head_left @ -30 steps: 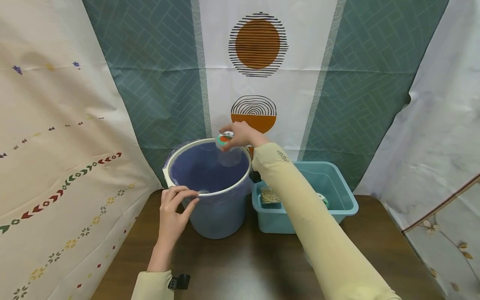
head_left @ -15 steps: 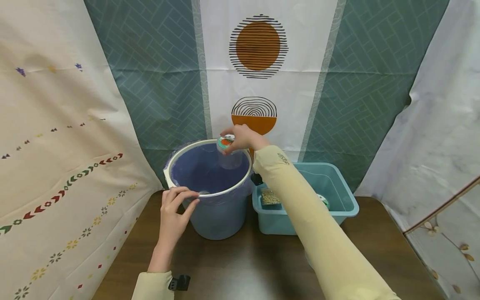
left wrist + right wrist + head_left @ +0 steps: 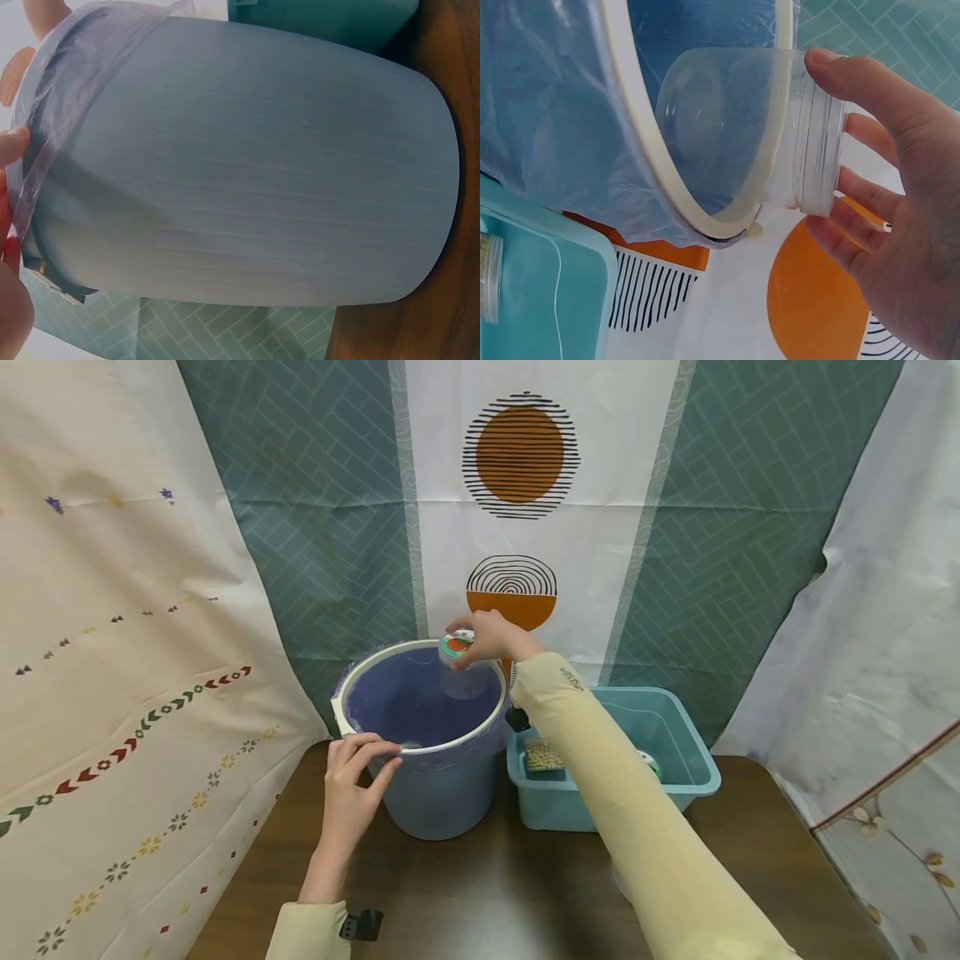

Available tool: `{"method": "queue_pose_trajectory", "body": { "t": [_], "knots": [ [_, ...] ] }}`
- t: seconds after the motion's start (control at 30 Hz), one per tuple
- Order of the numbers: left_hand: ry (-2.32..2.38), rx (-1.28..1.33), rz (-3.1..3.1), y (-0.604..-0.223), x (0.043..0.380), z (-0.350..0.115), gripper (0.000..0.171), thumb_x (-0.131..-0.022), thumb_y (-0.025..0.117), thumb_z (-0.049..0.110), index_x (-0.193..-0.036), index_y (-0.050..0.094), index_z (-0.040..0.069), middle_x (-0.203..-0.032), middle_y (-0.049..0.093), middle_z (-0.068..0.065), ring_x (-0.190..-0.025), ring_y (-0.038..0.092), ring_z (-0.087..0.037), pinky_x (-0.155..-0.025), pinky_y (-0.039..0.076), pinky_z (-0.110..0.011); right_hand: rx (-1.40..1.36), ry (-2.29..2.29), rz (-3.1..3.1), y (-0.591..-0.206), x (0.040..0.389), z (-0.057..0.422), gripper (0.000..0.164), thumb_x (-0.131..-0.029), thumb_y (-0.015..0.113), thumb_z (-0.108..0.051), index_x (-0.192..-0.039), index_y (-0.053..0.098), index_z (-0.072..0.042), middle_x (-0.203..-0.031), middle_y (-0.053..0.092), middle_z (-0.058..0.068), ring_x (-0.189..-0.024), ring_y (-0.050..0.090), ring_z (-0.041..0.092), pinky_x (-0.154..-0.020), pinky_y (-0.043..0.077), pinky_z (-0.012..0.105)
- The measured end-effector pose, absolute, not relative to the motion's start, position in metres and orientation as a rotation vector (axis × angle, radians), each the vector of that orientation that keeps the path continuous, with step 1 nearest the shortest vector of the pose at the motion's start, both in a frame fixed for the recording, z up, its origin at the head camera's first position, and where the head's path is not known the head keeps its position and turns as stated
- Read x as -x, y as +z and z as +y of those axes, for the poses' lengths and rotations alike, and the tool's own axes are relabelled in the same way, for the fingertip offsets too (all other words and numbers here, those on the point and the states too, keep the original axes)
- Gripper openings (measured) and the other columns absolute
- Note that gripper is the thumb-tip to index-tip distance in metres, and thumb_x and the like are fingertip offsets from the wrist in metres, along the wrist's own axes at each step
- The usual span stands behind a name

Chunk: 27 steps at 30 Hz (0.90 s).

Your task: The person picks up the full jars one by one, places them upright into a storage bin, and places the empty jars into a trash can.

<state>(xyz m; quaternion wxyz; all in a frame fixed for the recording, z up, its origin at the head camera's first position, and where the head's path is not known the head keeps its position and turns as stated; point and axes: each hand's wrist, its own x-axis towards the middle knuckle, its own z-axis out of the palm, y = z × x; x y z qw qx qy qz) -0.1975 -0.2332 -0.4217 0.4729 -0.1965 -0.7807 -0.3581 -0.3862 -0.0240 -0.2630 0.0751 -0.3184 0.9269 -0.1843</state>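
Observation:
A grey-blue trash can with a white rim and a thin purple plastic bag lining it stands on the table. My left hand pinches its near rim between thumb and fingers. Over the far right of the can's mouth, my right hand grips a clear plastic jar by its ribbed top end. The jar looks see-through and empty; its lower part dips inside the rim. A green and orange label shows on its top in the head view.
A teal tub stands right of the can. It holds a clear container of small pale beads and a round green-and-white item, partly behind my right sleeve. Patterned cloths hang behind and at both sides of the wooden table.
The jar in my right hand has dipped slightly lower into the can's mouth. My left hand stays on the rim. The head view has shifted a little.

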Motion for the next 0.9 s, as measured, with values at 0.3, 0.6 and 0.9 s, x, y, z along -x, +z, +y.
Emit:
{"method": "queue_pose_trajectory", "body": {
  "t": [0.3,0.6,0.9],
  "knots": [
    [-0.878,0.485,-1.911,-0.422,0.198,-0.233,0.030,-0.070,0.082,-0.007,-0.094,0.076,0.010,-0.098,0.064,-0.010,-0.094,0.048,-0.027,-0.090,0.033,-0.024,0.976,-0.441,2.778,-0.264,0.384,-0.020,0.087,-0.084,0.076,-0.046,-0.156,0.031,-0.028,-0.164,0.024,0.010,-0.152,0.011,0.038,-0.119,0.026,0.056],
    [-0.880,0.493,-1.908,-0.420,0.197,-0.234,0.030,-0.070,0.082,-0.008,-0.093,0.076,0.010,-0.096,0.064,-0.010,-0.094,0.050,-0.026,-0.093,0.031,-0.026,1.070,-0.440,2.778,-0.268,0.378,-0.004,0.087,-0.085,0.074,-0.046,-0.157,0.029,-0.026,-0.166,0.020,0.010,-0.153,0.006,0.037,-0.122,0.018,0.058],
    [-0.884,0.494,-1.899,-0.420,0.197,-0.232,0.030,-0.070,0.082,-0.008,-0.093,0.076,0.010,-0.096,0.064,-0.011,-0.094,0.050,-0.026,-0.092,0.031,-0.026,1.158,-0.618,2.773,-0.278,0.363,0.027,0.084,-0.085,0.074,-0.045,-0.155,0.033,-0.026,-0.164,0.023,0.013,-0.152,0.011,0.037,-0.120,0.018,0.061]
  ]
}}
